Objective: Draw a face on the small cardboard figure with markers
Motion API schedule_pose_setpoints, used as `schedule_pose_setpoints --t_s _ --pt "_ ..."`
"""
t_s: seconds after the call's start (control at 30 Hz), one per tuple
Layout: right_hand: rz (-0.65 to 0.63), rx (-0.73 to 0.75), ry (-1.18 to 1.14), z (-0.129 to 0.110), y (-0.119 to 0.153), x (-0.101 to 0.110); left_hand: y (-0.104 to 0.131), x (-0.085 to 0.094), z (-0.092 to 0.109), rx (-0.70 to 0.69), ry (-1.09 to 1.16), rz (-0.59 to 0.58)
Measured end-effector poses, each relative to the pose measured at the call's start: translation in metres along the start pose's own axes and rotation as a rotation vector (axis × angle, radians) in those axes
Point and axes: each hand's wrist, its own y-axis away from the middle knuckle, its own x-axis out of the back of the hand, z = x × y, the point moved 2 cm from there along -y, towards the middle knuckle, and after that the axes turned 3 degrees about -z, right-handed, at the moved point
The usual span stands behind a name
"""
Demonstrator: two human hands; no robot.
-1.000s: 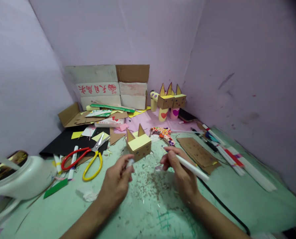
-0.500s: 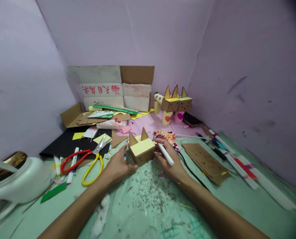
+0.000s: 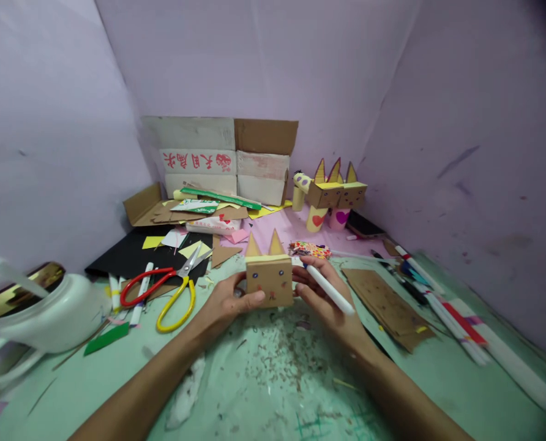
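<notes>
A small cardboard cat head [image 3: 268, 283] with pointed ears, a pale yellow top and a drawn face stands tilted up toward me at the middle of the table. My left hand [image 3: 231, 300] grips its left side, thumb across the lower front corner. My right hand [image 3: 325, 297] is at its right edge, fingertips close to or touching the side. A white marker [image 3: 330, 289] rests between that hand's thumb and forefinger, slanting down to the right. Brown scraps lie scattered on the green tabletop [image 3: 254, 380] below the head.
Red-and-yellow-handled scissors [image 3: 181, 278] lie left, near a white watering can [image 3: 57, 312]. Finished-looking cardboard cats [image 3: 335, 196] stand at the back right. Cardboard pieces [image 3: 383, 306] and several markers [image 3: 456, 324] lie right. An opened carton [image 3: 199, 162] leans against the back wall.
The cat head has been tipped up so its drawn face turns toward me. The left thumb now lies on its front. The whole view has shifted slightly.
</notes>
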Motion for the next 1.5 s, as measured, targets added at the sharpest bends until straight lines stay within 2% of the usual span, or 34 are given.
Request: schedule_pose_setpoints --t_s 0.13,0.3,0.43,0.67,0.73,0.83,0.9,1.07,1.2,1.27,1.4,1.5 --pt "0.013 0.025 0.090 0.003 -0.001 0.001 -0.005 -0.005 -0.003 0.033 -0.039 -0.045" --pt "0.106 0.040 0.108 0.002 0.000 0.005 -0.008 -0.005 -0.002 0.027 -0.179 -0.040" --pt "0.050 0.065 0.166 0.004 0.002 0.002 -0.008 -0.005 0.000 -0.004 -0.146 -0.078" --pt "0.055 0.117 0.240 0.007 0.002 0.000 -0.009 0.000 0.002 0.004 -0.086 -0.116" --pt "0.120 0.145 0.263 0.001 0.002 0.002 -0.009 0.001 0.003 0.020 -0.079 -0.098" --pt "0.314 0.163 0.223 -0.011 0.005 0.007 -0.008 0.001 0.004 0.044 -0.077 -0.075" --pt "0.385 0.186 0.171 -0.018 0.009 0.009 -0.008 0.001 0.004 0.060 -0.079 -0.067" --pt "0.280 0.301 0.196 -0.022 0.015 0.005 -0.010 -0.001 0.002 0.057 -0.097 -0.068" --pt "0.232 0.308 0.219 -0.018 0.017 0.003 -0.008 -0.003 0.004 0.011 -0.144 -0.050" --pt "0.225 0.326 0.212 -0.017 0.019 0.004 -0.003 0.001 0.008 -0.021 -0.227 -0.055" --pt "0.179 0.383 0.102 -0.020 0.026 0.005 0.013 0.013 0.019 0.015 -0.422 -0.129" --pt "0.112 0.366 0.011 -0.025 0.031 -0.002 0.024 0.016 0.027 -0.074 -0.445 -0.139"
